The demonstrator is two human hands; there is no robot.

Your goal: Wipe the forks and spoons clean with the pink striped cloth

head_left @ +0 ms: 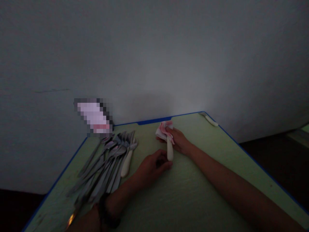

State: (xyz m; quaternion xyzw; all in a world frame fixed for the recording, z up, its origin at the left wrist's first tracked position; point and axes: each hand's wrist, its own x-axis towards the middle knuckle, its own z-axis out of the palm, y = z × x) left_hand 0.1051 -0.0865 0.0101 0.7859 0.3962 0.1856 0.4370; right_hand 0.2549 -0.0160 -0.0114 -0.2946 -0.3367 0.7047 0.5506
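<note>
A piece of cutlery with a white handle [170, 149] is held over the middle of the table, its head hidden inside a pink and white cloth [164, 130]. My right hand [177, 138] is closed round the cloth and the covered head. Lower down, my left hand [155, 167] has its fingers curled at the handle's bottom end, gripping it. Left of my left hand lies a pile of metal spoons and forks [103, 174]. A fork with a white handle [126, 164] rests on the pile's right edge.
The pale green table [193, 193] has a blue edge and stands against a grey wall [154, 58]. In the far right corner lies another white-handled utensil [210, 120]. A blurred-out phone-like object [93, 116] leans at the far left corner.
</note>
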